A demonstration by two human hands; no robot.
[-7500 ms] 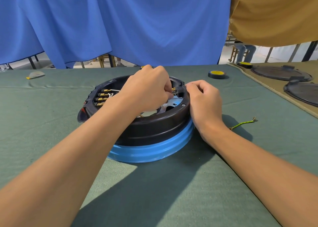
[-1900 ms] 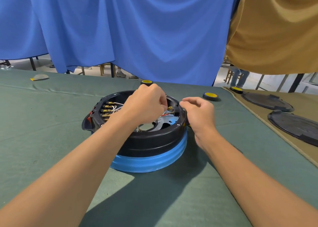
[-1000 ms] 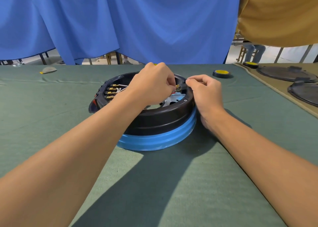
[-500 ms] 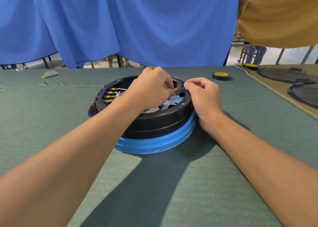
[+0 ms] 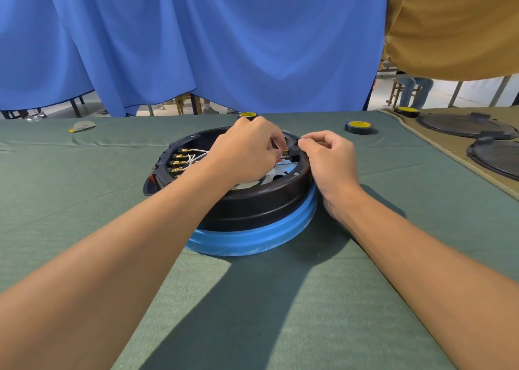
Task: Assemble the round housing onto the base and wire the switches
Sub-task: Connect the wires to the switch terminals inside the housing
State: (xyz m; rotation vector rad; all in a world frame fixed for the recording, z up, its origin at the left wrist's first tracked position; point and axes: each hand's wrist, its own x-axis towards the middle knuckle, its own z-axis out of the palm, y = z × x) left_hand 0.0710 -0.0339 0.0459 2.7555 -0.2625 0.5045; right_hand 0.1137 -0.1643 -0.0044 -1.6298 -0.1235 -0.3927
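The round black plastic housing (image 5: pixel 252 204) sat on the round blue base (image 5: pixel 252 240), in the middle of the green cloth table (image 5: pixel 84 201). The left hand (image 5: pixel 247 153) reached inside the ring, and its curled fingers pinched a tiny brass wire end (image 5: pixel 286 152) by the far rim. The right hand (image 5: pixel 328 159) was just beside it, finger and thumb pinching the small black switch (image 5: pixel 295 153) on that rim.

Tape roll (image 5: pixel 359 127), perhaps lids (image 5: pixel 464 125), blue curtain (image 5: pixel 196 47)
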